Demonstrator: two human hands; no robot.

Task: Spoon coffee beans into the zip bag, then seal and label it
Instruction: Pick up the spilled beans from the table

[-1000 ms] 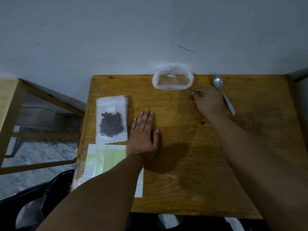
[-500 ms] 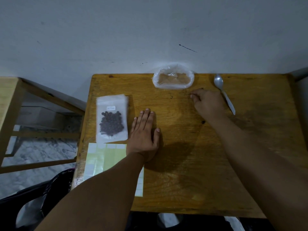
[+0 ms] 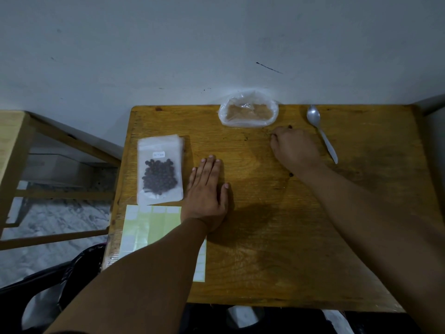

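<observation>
Zip bag (image 3: 160, 173) lies flat, labelled, holding dark beans (image 3: 156, 180); left hand (image 3: 208, 194) fingers straight, right hand (image 3: 295, 149) fingers curled, grasp unclear.

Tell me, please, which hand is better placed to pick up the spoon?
Right. The right hand lies just beside the spoon; the left hand rests flat by the zip bag, farther off.

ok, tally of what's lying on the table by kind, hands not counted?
Zip bag with coffee beans: 1 (edges beneath it suggest more bags, number hidden)
Clear plastic bag with brown contents: 1
Spoon: 1
Label sheet: 1
Total: 4
Dark specks near the right hand are too small to tell, so not counted.
</observation>
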